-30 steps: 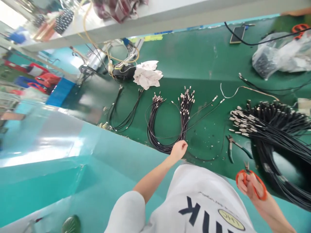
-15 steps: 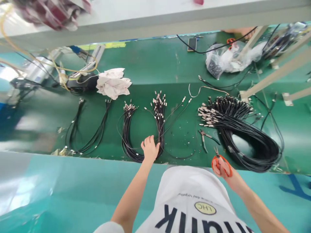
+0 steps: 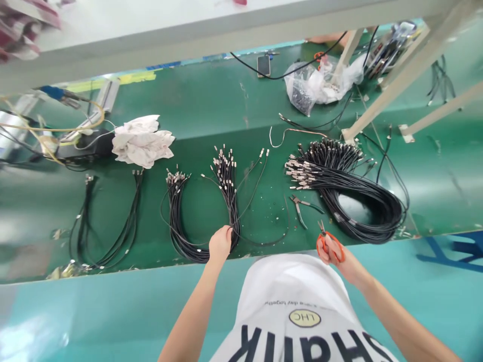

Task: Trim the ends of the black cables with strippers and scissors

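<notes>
My left hand (image 3: 221,243) is closed at the right arm of a U-shaped bundle of black cables (image 3: 181,236), with a thin black cable pinched at its fingertips; the fingers partly hide the grip. Metal connectors tip both ends of this bundle. My right hand (image 3: 332,251) holds orange-handled scissors (image 3: 322,229) at the table's front edge, fingers in the handle loops and blades pointing away from me. Green-handled cutting pliers (image 3: 301,211) lie just beyond the scissors. Loose cables (image 3: 253,188) with metal tips lie right of the U-shaped bundle.
A large coiled cable bundle (image 3: 381,216) lies on the right, a smaller cable group (image 3: 128,226) on the left. Behind are a crumpled white cloth (image 3: 141,142), a phone (image 3: 263,66) and a plastic bag (image 3: 302,90). A shelf edge (image 3: 188,42) and slanted posts (image 3: 392,80) stand above the green table.
My left hand has gone from spread fingers over the bundle to a closed grip on a cable. The view has shifted right; my right hand still holds the scissors.
</notes>
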The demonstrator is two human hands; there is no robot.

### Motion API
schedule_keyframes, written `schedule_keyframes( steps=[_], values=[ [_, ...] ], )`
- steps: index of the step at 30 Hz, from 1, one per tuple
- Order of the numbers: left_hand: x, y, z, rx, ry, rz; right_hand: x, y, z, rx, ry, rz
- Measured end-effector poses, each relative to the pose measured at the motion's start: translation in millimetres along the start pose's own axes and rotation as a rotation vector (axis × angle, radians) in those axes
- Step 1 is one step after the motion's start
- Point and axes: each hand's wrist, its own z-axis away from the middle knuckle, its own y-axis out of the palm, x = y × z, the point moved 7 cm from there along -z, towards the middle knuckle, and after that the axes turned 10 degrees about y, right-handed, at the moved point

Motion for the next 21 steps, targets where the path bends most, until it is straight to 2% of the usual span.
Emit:
schedule_keyframes(
  steps=[4,8,16,19,21],
  values=[
    [-11.6,14.9,11.2,0.017,0.029,0.027,-1.7,-2.5,-1.0,0.009,0.007,0.004],
    [-21.7,22.2,14.2,0.018,0.033,0.044,1.1,-4.4,-0.3,0.008,0.005,0.027],
    [-25.3,22.9,15.8,0.011,-0.025,0.041,-6.5,-18.5,0.6,-0.058,0.06,0.075],
    [-33.3,17.9,24.5,-0.038,-0.054,0.01,-11.5,-21.2,0.7,-0.075,0.096,0.085],
    [-43.5,21.6,33.3,-0.017,-0.035,0.016,-12.7,-21.7,1.3,-0.083,0.11,0.098]
  ],
)
